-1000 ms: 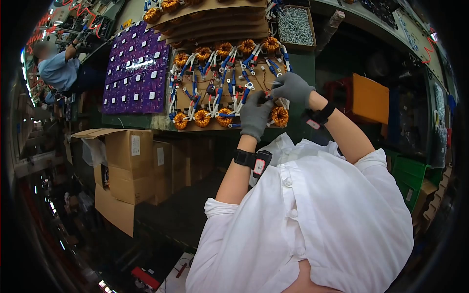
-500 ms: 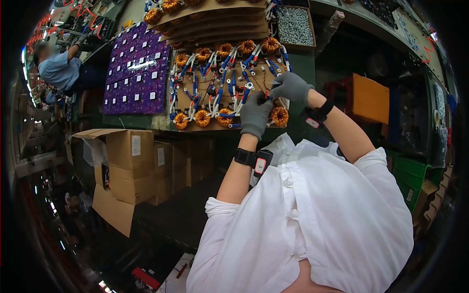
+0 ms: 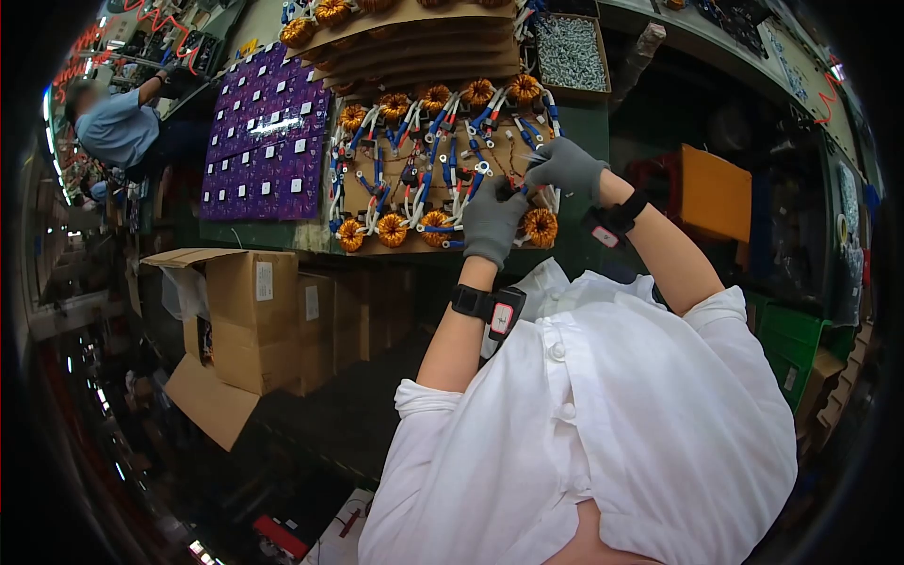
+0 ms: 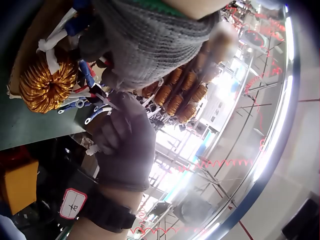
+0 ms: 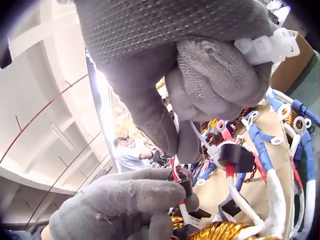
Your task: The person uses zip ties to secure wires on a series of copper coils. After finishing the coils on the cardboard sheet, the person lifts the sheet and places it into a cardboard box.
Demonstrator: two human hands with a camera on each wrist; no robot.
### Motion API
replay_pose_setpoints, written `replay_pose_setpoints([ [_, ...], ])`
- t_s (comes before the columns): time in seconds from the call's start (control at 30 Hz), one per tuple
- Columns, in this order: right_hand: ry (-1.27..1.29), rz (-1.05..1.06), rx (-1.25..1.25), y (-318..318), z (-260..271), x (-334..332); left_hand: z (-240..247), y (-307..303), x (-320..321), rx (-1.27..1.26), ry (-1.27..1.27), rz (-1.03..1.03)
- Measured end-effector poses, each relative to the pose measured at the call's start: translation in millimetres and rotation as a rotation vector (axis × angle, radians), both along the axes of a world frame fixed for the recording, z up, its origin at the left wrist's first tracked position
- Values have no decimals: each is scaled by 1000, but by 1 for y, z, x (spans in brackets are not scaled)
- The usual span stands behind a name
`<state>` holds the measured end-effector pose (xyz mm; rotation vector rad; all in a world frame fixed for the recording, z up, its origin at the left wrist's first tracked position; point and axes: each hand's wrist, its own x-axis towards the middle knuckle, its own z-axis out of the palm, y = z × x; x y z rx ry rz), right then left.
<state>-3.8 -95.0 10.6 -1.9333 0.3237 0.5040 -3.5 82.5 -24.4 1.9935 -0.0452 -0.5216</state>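
Both hands wear grey gloves and meet over the near right corner of a cardboard sheet (image 3: 353,193) carrying copper-wound ring coils (image 3: 540,226) and cables. My left hand (image 5: 120,202) pinches a black-sleeved wire (image 5: 185,186) with red and white parts, just above a coil. Curled close above it, my right hand (image 5: 215,75) grips white cable ties (image 5: 272,47), their blocky heads sticking out past the fingers. Its thumb and fingertip are right at the wire's upper end. A thin white strap runs from these fingers toward a black ring-shaped part (image 5: 235,156) beside them.
Purple wrapped blocks (image 3: 259,141) with white squares lie left of the sheet. Stacked cardboard layers (image 3: 414,56) with more coils stand behind, beside a box of small metal parts (image 3: 570,52). An opened carton (image 3: 235,311) sits below the bench's front edge. Another person (image 3: 118,127) works at far left.
Both hands stay at nearly the same spot, with only slight finger movement. The carton's hanging flap has swung left and up. The far person's arm has shifted a little.
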Motion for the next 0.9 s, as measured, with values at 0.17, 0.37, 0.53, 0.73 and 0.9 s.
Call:
replay_pose_setpoints([
  [0.17, 12, 23, -46, -1, -5, 0, -6, -2, 2, 34, -32, -37],
  [0.37, -4, 88, -132, 10, 9, -2, 9, -5, -2, 124, -82, -51],
  [0.53, -146, 142, -248, 1, 0, -6, -5, -4, 0, 62, -77, -37],
  [0.73, -115, 99, -317, 18, -5, -13, -1, -5, -2, 149, -139, -56],
  [0.9, -129, 41, -225, 15, -15, -22, 16, 4, 11, 453, -135, -276],
])
